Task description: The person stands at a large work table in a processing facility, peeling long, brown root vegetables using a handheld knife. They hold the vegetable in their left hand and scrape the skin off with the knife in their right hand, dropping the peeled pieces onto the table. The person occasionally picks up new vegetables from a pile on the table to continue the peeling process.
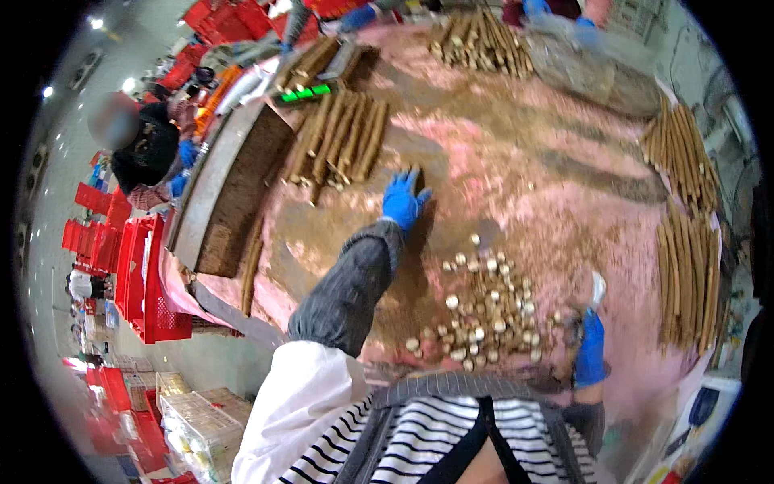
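My left hand, in a blue glove, stretches out over the soiled pink tabletop with its fingers spread and nothing held. Just beyond it, to the left, lies a stack of long brown roots, probably yams. My right hand, also gloved in blue, is low at the right and closed around a small knife; only its pale, blurred blade shows. Between my hands, close to my body, many short cut root ends with white faces are scattered in a heap.
A long metal trough stands along the left edge. Behind the stack is a scale with a lit green display. More roots lie at the back and right, beside a plastic bag. A person stands at left near red crates.
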`<act>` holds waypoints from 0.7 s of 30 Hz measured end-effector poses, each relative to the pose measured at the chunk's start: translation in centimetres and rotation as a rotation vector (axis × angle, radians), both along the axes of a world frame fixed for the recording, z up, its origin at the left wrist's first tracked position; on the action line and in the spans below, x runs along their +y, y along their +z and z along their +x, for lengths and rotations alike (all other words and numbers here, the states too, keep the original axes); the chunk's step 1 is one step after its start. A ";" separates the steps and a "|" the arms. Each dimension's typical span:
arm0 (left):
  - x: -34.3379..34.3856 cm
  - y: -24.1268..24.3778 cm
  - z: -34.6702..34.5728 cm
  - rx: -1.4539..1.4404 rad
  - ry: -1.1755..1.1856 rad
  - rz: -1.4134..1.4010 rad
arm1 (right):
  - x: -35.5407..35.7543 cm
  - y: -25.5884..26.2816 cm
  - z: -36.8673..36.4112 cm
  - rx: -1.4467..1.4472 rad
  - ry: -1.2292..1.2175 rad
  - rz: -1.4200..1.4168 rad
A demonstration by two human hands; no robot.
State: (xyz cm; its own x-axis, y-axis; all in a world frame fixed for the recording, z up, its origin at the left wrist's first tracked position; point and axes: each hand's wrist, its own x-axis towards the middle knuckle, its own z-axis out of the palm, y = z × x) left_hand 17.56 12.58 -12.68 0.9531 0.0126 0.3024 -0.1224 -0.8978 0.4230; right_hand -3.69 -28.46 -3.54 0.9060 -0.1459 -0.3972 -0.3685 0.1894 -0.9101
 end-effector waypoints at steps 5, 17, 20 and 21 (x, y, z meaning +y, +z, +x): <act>-6.8 1.2 -5.2 0.114 -0.332 0.062 | 2.0 -0.9 -2.0 0.192 0.198 0.160; -16.4 9.7 -12.5 0.736 -0.652 -1.370 | 6.8 3.6 -1.1 0.125 0.424 0.342; -17.5 9.1 -13.4 0.846 -0.663 -1.639 | 6.5 3.1 -0.6 0.140 0.448 0.411; -17.5 9.2 -13.7 0.854 -0.672 -1.677 | 6.7 3.0 -0.8 0.139 0.401 0.409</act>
State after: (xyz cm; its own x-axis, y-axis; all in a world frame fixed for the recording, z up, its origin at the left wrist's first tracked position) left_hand 3.88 -4.92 -3.51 0.7903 -0.6075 -0.0795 0.4430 0.4770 0.7591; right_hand -4.45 -21.78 -0.49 0.7941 0.3875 -0.4683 -0.5947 0.3357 -0.7306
